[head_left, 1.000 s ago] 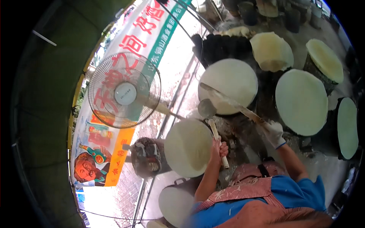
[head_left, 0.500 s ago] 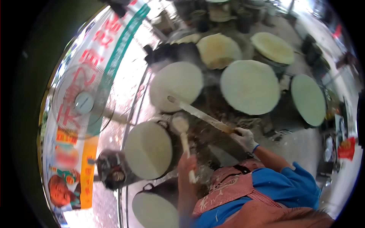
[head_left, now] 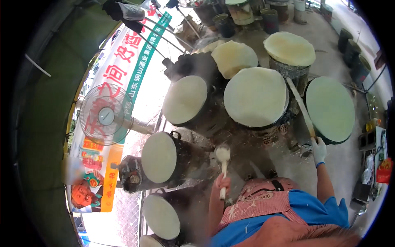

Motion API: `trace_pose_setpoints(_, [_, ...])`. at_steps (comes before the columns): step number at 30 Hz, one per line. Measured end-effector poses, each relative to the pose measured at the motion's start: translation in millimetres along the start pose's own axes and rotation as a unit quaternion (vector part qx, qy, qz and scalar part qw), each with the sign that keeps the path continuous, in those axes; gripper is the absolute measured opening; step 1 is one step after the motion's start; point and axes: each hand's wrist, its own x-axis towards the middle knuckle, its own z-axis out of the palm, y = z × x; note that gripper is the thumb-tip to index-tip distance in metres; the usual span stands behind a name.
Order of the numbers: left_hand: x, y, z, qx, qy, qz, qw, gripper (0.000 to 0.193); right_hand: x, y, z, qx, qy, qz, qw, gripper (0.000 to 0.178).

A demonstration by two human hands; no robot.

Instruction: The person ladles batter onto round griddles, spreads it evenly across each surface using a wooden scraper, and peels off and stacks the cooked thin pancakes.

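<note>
Wooden ladle (head_left: 223,164) clamped in bare left hand (head_left: 222,183), lower centre of frame; fingers wrapped tight round the pale handle, bowl end pointing up toward the griddles, coated white. Ladle bowl just beside the round griddle at centre left (head_left: 159,157), not touching it.

White-gloved right hand (head_left: 318,150), right of centre, fingers closed round the lower end of a long flat wooden stick (head_left: 300,108). Stick slanting up and left, lying in the gap between the big middle griddle (head_left: 255,96) and the far right griddle (head_left: 330,108); contact with either rim unclear.

Pale thin sheets of batter covering every round griddle top: upper centre-left one (head_left: 184,100), two further back at top centre (head_left: 233,59) and (head_left: 289,48), another at lower left (head_left: 161,216). Griddle bases dark, sooty.

Pink patterned apron (head_left: 263,201) and blue sleeve (head_left: 317,210) at lower edge.

Electric fan (head_left: 105,114) at left, facing the camera, in front of a printed banner (head_left: 123,78). Dark buckets (head_left: 269,18) along top edge, on grey concrete ground.
</note>
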Motion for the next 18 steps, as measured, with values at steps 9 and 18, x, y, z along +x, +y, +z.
trace_pose_setpoints(9, [227,13,148,0.402,0.062,0.223,0.886,0.017,-7,-88,79,0.28,-0.253,0.063,0.924,0.042])
trace_pose_setpoints(18, [253,46,146,0.424,0.093,0.287,0.854,0.017,-28,-140,114,-0.105,-0.169,-0.193,0.961,0.029])
